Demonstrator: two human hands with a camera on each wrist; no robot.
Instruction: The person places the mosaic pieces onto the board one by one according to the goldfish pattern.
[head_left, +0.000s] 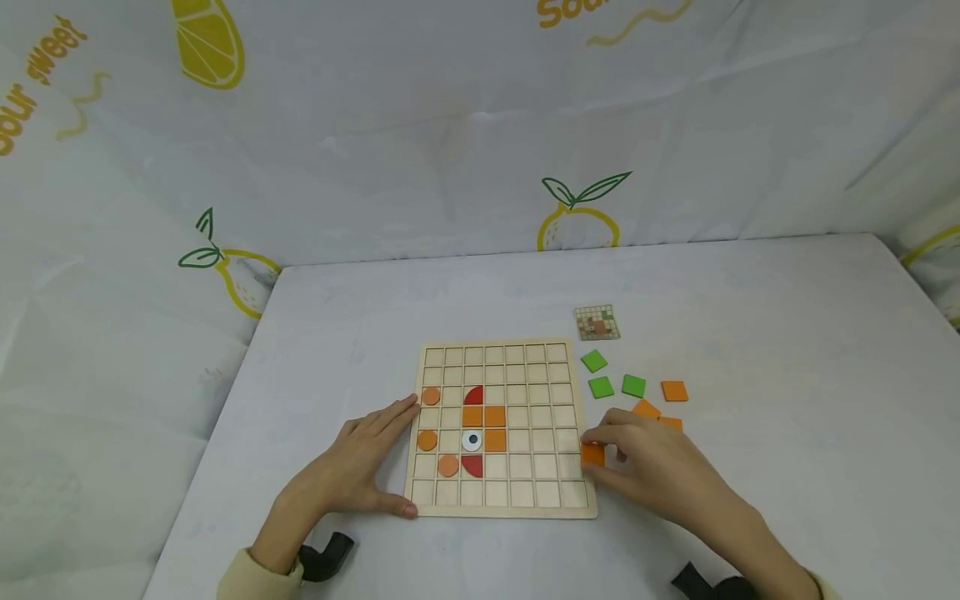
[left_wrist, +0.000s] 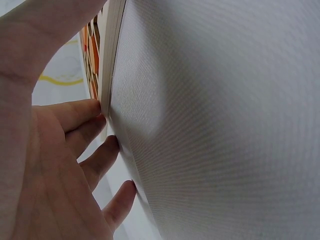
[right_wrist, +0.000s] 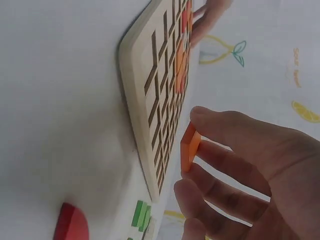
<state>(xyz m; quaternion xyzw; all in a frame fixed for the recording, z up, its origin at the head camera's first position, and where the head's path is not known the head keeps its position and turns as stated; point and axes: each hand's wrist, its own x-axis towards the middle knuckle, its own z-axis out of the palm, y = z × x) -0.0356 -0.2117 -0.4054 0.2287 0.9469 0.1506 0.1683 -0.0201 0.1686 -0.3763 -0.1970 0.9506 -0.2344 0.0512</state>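
Observation:
A wooden grid board (head_left: 536, 471) lies flat on the white table. My left hand (head_left: 348, 471) rests at its left side, fingers fairly straight, with fingertips at the rim and the thumb by the near left corner. Just off the board's right edge, my right hand (head_left: 660, 467) pinches an orange square tile (right_wrist: 189, 147) between thumb and fingers. Set in the grid are orange squares (head_left: 495, 440), red quarter-round pieces (head_left: 472, 467), orange discs (head_left: 427, 440) and a white disc (head_left: 472, 440) with a dark eye-like centre.
Green square tiles (head_left: 633, 386) and loose orange tiles (head_left: 674, 391) lie right of the board, some partly behind my right hand. A small pattern card (head_left: 597, 322) sits beyond the board's far right corner. The right wrist view shows a red piece (right_wrist: 71, 222) on the table.

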